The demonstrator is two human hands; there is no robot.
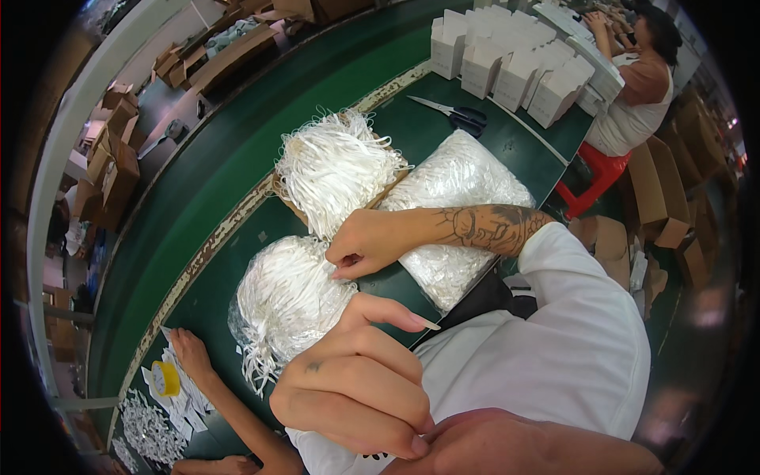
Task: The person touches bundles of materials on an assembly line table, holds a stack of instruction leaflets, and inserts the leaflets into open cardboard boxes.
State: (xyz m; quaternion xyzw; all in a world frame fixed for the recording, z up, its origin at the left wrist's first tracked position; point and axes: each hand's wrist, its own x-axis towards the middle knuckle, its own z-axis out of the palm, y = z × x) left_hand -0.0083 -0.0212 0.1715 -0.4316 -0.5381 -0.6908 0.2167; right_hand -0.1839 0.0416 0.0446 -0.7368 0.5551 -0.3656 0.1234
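Observation:
My right hand (366, 244) reaches in from the right, its fingers curled and pinched at the edge of a clear plastic bag of white looped cords (289, 293). What lies between those fingertips is hidden. Just beyond is a second heap of white cords (336, 166) in a shallow cardboard box. Under my right forearm lies a full clear bag of white pieces (467, 170). Close to the camera, my left hand (356, 380) is raised with its fingers folded in and one long-nailed digit sticking out; its palm side does not show.
Black-handled scissors (459, 115) lie beyond the bag, near upright white boxes (514, 67). At lower left, another person's hand (190, 352) touches white slips beside a yellow roll (165, 378) and small white pieces (150, 427). A co-worker (641, 87) sits on a red stool (598, 174).

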